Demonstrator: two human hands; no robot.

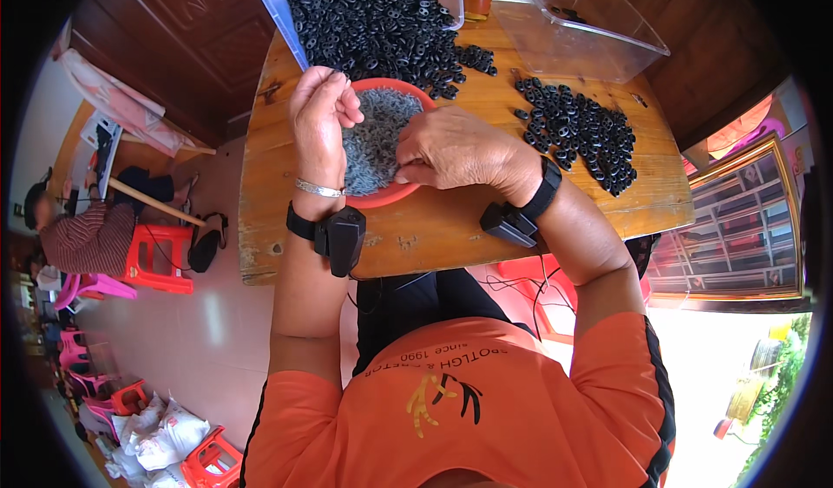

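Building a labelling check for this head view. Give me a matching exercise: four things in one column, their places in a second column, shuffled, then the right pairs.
Things:
1. red bowl
2. small pile of black rings
3. clear plastic tub
4. silver bangle

Places:
A. far right corner of the wooden table, almost bare inside
B. on the wrist of the left hand
C. under both hands, holding small grey pieces
D. on bare wood, beyond the right hand and to its right

Pairs: 1-C, 2-D, 3-A, 4-B
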